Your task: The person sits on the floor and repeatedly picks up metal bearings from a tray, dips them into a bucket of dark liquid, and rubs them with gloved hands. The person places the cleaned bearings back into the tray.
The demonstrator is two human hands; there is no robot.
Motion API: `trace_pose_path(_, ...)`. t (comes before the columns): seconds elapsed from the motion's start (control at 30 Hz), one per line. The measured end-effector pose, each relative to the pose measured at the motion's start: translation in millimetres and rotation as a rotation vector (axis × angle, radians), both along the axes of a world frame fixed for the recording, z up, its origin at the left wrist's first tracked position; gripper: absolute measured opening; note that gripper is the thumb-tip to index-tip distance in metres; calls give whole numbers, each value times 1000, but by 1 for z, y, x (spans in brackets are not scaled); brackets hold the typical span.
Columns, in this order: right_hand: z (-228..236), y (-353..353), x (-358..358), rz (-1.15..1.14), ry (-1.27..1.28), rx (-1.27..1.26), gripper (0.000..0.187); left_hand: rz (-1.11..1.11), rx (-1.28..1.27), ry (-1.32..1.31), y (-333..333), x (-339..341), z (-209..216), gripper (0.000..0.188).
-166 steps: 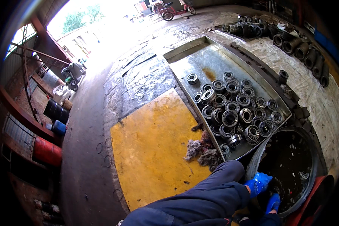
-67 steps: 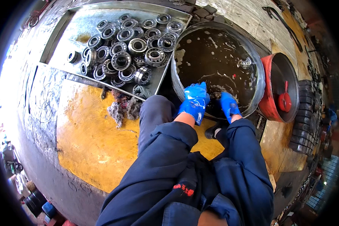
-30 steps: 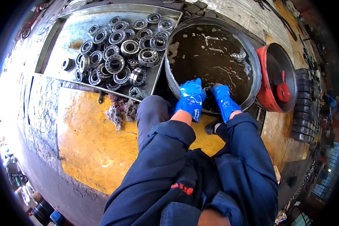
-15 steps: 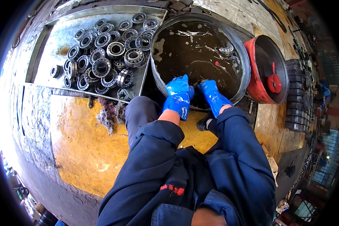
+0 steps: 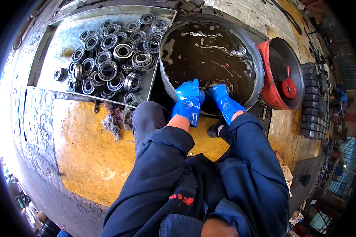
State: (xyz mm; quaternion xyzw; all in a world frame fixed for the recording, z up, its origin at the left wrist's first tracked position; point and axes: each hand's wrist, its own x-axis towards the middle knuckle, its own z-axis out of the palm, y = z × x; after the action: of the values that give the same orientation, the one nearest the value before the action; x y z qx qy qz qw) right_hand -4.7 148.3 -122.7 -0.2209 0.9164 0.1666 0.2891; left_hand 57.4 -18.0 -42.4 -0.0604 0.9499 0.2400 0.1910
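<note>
In blue rubber gloves, my left hand point(image 5: 188, 96) and my right hand point(image 5: 221, 98) reach over the near rim of a round metal tub point(image 5: 260, 75) of murky brown liquid point(image 5: 201, 55). The left fingers are curled closed, and whatever they grip is hidden below. My right hand, close beside it, bends its fingers down into the liquid; they look closed, their tips covered. At the tub's right side a roller bearing point(image 5: 239, 51) lies partly in the liquid. A small red spot floats near it.
Left of the tub, a metal tray point(image 5: 38, 63) holds many roller bearings point(image 5: 107, 70) and a grey rag point(image 5: 133, 98). To the right stands a red drum point(image 5: 267, 75) with a red ladle-like scoop point(image 5: 288, 87) inside. Dark stacked rings point(image 5: 310, 102) lie beyond. Frayed rags point(image 5: 112, 124) lie on yellow flooring.
Both hands stay almost in place at the tub's near side. Ripples and foam on the liquid have shifted slightly, and the whole view has moved a little.
</note>
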Motion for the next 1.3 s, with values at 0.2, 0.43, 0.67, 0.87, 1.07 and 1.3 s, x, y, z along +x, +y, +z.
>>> trace_pose_path(0.2, -19, 34, 8, -255, 10, -270, 33, 26, -33, 114, -6, 4, -20, 53)
trace_pose_path(0.43, 3, -6, 23, -108, 16, -302, 27, 69, -39, 142, -15, 12, -23, 50)
trace_pose_path(0.67, 2, 9, 21, -192, 42, -361, 39, 50, -66, 107, -14, 9, -24, 48)
trace_pose_path(0.87, -34, 55, 12, -429, 3, -589, 38, 9, -22, 113, -2, 3, -10, 49)
trace_pose_path(1.07, -8, -11, 3, 236, -40, 19, 29, 36, -38, 84, -8, 5, -23, 49)
trace_pose_path(1.3, 12, 22, 42, -619, 11, -755, 35, 27, -15, 72, -13, 7, -18, 49)
